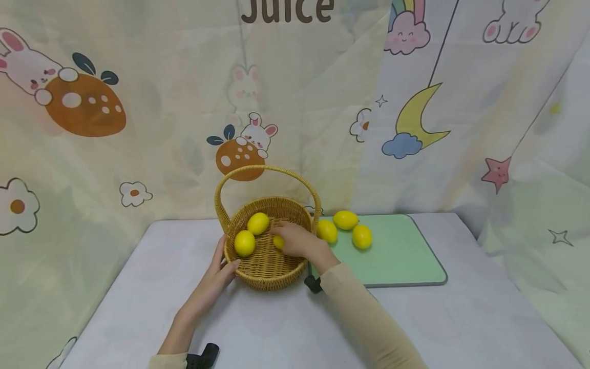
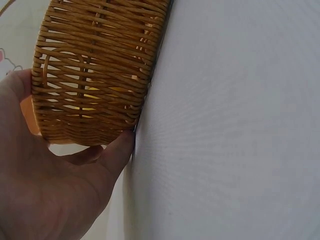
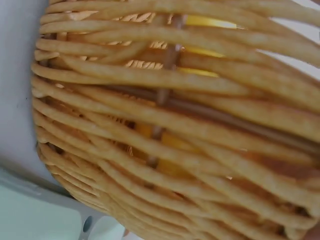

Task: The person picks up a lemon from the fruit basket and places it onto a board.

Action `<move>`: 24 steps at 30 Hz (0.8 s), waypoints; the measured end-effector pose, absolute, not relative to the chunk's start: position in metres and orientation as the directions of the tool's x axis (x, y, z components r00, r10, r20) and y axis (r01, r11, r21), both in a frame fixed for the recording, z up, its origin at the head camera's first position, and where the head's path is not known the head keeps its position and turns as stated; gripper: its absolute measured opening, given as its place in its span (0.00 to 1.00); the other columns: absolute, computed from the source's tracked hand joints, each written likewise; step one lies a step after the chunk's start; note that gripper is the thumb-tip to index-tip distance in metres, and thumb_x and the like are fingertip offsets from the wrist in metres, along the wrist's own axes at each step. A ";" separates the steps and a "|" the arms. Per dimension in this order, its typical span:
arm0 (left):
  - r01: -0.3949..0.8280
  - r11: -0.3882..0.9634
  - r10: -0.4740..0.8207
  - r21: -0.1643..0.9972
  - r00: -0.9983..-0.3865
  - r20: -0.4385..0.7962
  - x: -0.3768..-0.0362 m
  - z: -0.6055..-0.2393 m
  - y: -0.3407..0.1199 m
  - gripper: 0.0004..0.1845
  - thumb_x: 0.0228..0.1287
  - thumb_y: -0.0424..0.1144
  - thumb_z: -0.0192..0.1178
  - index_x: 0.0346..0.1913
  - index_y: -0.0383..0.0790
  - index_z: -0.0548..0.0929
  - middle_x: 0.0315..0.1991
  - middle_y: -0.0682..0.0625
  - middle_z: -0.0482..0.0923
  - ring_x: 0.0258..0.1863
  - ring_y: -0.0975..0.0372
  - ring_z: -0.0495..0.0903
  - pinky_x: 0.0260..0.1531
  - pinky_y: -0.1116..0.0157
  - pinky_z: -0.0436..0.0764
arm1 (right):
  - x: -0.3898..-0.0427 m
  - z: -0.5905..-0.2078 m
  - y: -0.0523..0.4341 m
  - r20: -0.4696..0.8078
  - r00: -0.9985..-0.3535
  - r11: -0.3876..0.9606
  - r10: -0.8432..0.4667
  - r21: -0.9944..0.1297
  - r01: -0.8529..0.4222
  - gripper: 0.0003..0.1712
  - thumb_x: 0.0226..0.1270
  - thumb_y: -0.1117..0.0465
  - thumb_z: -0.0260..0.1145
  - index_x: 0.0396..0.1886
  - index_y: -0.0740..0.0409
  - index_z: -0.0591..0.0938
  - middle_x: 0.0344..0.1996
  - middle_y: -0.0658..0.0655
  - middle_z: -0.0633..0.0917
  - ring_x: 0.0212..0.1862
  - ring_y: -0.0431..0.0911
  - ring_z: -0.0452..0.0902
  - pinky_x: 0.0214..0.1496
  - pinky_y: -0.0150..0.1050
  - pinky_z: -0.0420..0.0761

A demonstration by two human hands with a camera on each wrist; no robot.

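Three lemons are seen inside the wicker basket (image 1: 267, 256): two lie free at its left side (image 1: 245, 243) (image 1: 258, 223), and a third lemon (image 1: 278, 242) is held under the curled fingers of the right hand (image 1: 297, 240), low over the basket floor. Three more lemons (image 1: 327, 230) (image 1: 345, 220) (image 1: 361, 237) are left on the green cutting board (image 1: 405, 256), just right of the basket. Work is judged about half done if the lemons are being moved into the basket, though the direction cannot be told. The left hand (image 1: 221, 269) is laid against the basket's near-left wall, fingers fairly straight and thumb at the base, steadying it. The basket sits mid-bench (image 1: 461, 328), its right rim close to the board's left edge, the tall handle (image 1: 267, 171) arched above the right hand's path. Open room is left on the bench toward the person and to the left; a printed curtain (image 1: 138, 128) closes off the back edge.
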State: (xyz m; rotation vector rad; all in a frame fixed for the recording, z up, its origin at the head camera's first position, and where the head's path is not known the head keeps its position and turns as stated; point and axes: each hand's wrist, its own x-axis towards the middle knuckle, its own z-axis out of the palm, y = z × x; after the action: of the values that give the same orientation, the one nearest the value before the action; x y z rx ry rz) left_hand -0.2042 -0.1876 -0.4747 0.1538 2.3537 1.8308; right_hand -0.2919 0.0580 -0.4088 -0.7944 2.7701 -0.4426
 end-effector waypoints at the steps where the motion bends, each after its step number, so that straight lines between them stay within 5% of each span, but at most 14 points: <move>1: -0.014 0.248 0.180 0.969 -0.982 -0.060 -0.204 -0.474 -0.187 0.40 0.77 0.52 0.48 0.75 0.79 0.31 0.81 0.52 0.28 0.80 0.46 0.46 0.73 0.50 0.63 | -0.291 -0.409 0.058 -0.127 -0.831 0.812 -0.541 -0.336 -0.477 0.33 0.69 0.67 0.60 0.72 0.46 0.71 0.76 0.58 0.64 0.78 0.53 0.57 0.79 0.52 0.62; 10: -0.020 0.258 0.177 0.966 -0.982 -0.067 -0.204 -0.474 -0.188 0.40 0.76 0.53 0.49 0.73 0.83 0.31 0.81 0.52 0.27 0.80 0.45 0.45 0.73 0.50 0.63 | -0.285 -0.409 0.061 -0.032 -0.795 0.765 -0.606 -0.299 -0.571 0.33 0.63 0.68 0.63 0.68 0.45 0.76 0.65 0.50 0.78 0.64 0.47 0.75 0.68 0.44 0.76; 17: -0.010 0.264 0.179 0.965 -0.982 -0.059 -0.203 -0.472 -0.187 0.40 0.77 0.53 0.48 0.74 0.81 0.31 0.81 0.52 0.28 0.80 0.45 0.45 0.73 0.49 0.62 | -0.276 -0.396 0.063 0.024 -0.769 0.720 -0.639 -0.332 -0.609 0.31 0.66 0.67 0.63 0.68 0.44 0.76 0.67 0.47 0.77 0.70 0.45 0.70 0.74 0.44 0.71; 24: -0.009 0.260 0.184 0.966 -0.981 -0.058 -0.203 -0.473 -0.187 0.40 0.77 0.54 0.48 0.74 0.81 0.31 0.81 0.52 0.28 0.80 0.45 0.45 0.74 0.48 0.62 | -0.259 -0.375 0.071 0.082 -0.780 0.709 -0.620 -0.366 -0.603 0.32 0.64 0.66 0.66 0.68 0.42 0.76 0.66 0.48 0.76 0.66 0.45 0.73 0.69 0.45 0.76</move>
State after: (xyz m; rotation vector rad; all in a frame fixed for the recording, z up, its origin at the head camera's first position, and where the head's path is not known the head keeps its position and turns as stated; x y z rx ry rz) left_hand -0.2032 -0.1873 -0.4726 0.1661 2.3625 1.8124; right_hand -0.2589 0.0709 -0.3753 -1.0244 2.8607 -0.5869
